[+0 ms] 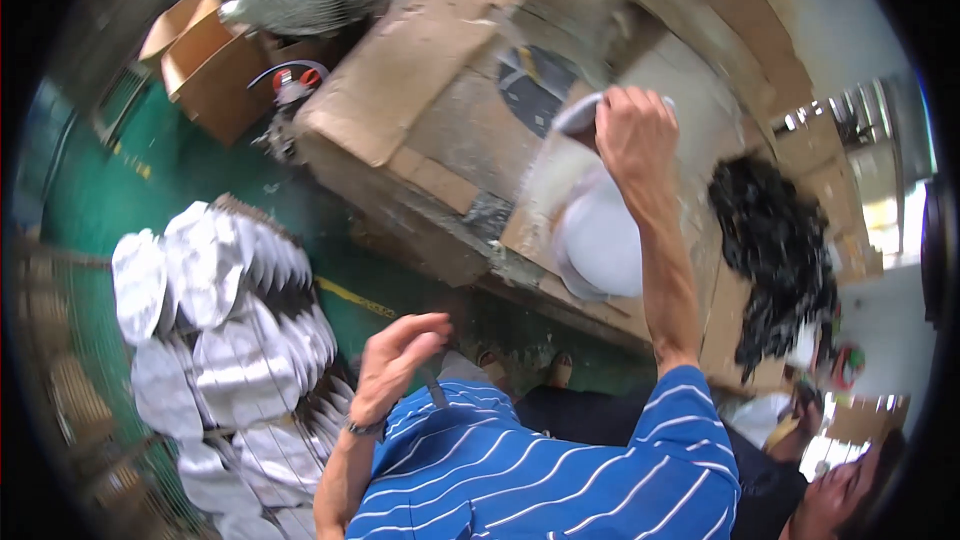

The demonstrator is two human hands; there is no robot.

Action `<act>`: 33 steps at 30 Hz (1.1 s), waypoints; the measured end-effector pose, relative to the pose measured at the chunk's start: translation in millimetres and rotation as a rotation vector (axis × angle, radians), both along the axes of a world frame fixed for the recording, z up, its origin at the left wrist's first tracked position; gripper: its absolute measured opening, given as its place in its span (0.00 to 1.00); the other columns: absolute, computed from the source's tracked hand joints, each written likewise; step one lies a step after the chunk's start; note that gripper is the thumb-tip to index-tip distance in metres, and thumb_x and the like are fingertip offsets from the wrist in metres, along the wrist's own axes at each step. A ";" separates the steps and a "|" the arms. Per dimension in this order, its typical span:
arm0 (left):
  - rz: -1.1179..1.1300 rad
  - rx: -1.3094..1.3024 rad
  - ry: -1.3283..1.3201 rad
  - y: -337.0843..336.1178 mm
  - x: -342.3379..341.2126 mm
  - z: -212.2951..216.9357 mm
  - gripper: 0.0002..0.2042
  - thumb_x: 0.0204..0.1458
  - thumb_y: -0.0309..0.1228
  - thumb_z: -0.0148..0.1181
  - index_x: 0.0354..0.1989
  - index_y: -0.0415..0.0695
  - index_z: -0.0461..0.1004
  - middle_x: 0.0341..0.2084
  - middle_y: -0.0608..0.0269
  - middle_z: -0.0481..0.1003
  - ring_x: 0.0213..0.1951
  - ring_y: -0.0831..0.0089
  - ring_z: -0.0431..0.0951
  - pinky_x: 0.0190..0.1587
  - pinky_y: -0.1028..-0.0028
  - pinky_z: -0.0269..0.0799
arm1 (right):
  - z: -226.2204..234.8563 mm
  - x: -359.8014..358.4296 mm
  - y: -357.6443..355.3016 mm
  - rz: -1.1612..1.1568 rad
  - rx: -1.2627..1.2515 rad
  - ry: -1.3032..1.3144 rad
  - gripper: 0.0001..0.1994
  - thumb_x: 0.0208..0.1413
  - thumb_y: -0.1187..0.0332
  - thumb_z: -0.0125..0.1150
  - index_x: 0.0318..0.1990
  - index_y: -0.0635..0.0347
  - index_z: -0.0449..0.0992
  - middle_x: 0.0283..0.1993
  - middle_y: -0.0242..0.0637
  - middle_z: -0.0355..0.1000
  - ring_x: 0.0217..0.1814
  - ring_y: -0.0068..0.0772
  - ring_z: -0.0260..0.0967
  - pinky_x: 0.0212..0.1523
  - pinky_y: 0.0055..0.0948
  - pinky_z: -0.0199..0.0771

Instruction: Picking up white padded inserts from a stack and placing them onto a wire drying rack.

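My right hand [637, 132] reaches over the cardboard-covered table, its fingers closed on the edge of a pale, thin, curved piece [574, 118]. Just below that forearm lie white rounded flat pieces [597, 240], which look stacked and are partly hidden by the arm. A dark oval piece [536, 90] with a yellowish strip rests on the table beyond. My left hand [396, 362] hangs in the air near my waist, apart from the table. Its fingers are stretched out and nothing shows in them.
On the left stands a rack holding rows of white oval pieces [240, 360]. A heap of black strip-like pieces [770, 250] lies at the table's right. An open cardboard box [215, 75] sits on the green floor at the far left. Another person [800, 490] is close at the lower right.
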State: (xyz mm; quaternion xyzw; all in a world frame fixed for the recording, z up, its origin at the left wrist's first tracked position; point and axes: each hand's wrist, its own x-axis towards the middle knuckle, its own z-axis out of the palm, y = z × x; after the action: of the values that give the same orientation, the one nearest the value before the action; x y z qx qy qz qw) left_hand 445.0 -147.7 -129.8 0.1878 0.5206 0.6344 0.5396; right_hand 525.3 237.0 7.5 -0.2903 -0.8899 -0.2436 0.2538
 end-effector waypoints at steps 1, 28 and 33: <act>-0.050 0.060 0.003 1.4 -1.4 0.7 0.18 0.67 0.31 0.61 0.62 0.37 0.76 0.53 0.57 0.80 0.54 0.71 0.79 0.58 0.71 0.76 | 7.0 -15.2 -34.7 0.074 -0.075 -0.030 0.07 0.56 0.65 0.66 0.30 0.57 0.79 0.33 0.39 0.76 0.42 0.44 0.76 0.43 0.43 0.74; 2.455 0.476 0.024 -530.0 160.2 0.4 0.21 0.56 0.28 0.57 0.60 0.40 0.73 0.50 0.60 0.79 0.53 0.65 0.79 0.58 0.63 0.75 | -83.2 -81.3 -782.4 2.093 -0.886 -0.691 0.25 0.57 0.58 0.72 0.57 0.64 0.77 0.55 0.46 0.74 0.53 0.50 0.72 0.52 0.46 0.70; 2.749 0.485 0.091 -544.1 249.5 -76.2 0.21 0.55 0.25 0.56 0.58 0.40 0.73 0.53 0.61 0.78 0.56 0.65 0.78 0.61 0.62 0.73 | -123.3 -70.7 -796.8 2.100 -0.859 -0.876 0.24 0.56 0.60 0.72 0.57 0.62 0.78 0.55 0.45 0.73 0.54 0.50 0.72 0.51 0.46 0.70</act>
State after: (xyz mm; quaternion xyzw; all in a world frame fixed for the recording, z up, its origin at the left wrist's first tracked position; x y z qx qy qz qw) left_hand 694.5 -691.8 -206.1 -0.3594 0.1811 0.7162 -0.5702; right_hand 454.6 -559.7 -115.8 0.6181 -0.7104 0.3176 -0.1114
